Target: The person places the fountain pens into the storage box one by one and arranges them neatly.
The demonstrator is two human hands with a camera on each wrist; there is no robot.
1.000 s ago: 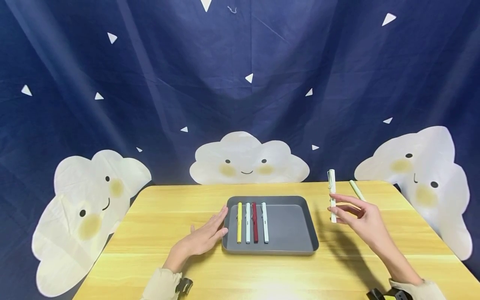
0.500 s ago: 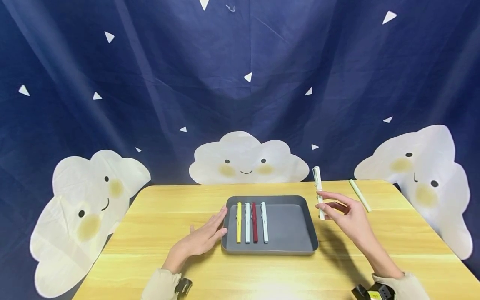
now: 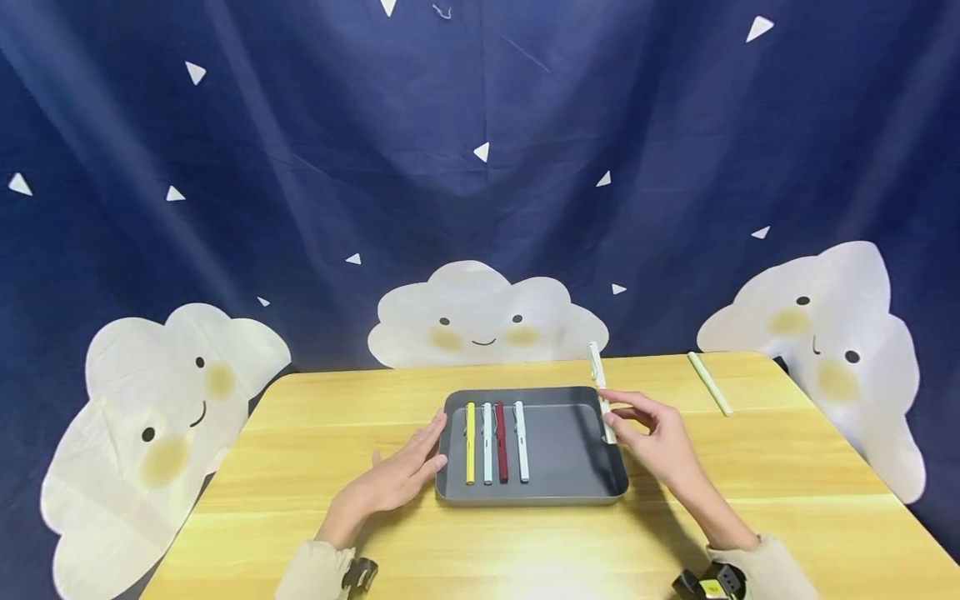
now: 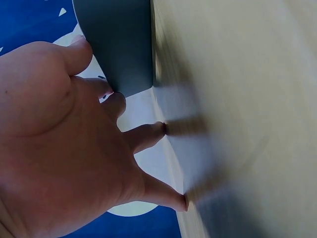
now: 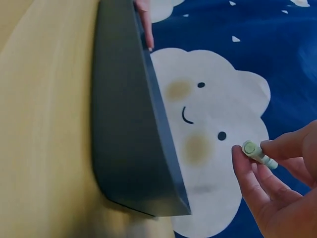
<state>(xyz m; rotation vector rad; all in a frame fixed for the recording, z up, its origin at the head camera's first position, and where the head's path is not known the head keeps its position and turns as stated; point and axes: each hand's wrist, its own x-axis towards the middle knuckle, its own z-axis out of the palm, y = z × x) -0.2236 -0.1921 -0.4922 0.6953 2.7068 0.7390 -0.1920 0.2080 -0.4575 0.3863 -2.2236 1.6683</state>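
Observation:
A dark grey tray (image 3: 573, 467) sits on the wooden table. Inside it lie a yellow pen (image 3: 470, 446), a pale white pen (image 3: 487, 450), a dark red pen (image 3: 502, 450) and another pale white pen (image 3: 521, 450), side by side. My left hand (image 3: 397, 475) touches the tray's left rim with straight fingers; two fingertips meet the tabletop in the left wrist view. Over the tray's right side, my right hand (image 3: 660, 442) pinches a white pen (image 3: 597, 367) nearly upright, clip end up. In the right wrist view that pen's end (image 5: 250, 148) looks pale green.
A light green pen (image 3: 709, 383) lies on the table (image 3: 765, 467) at the back right. Behind the table hangs a dark blue curtain (image 3: 420, 167) with white clouds and triangles.
My right hand has moved left with the white pen, from beside the tray to over its right side. The pen leans slightly more. My left hand stays at the tray.

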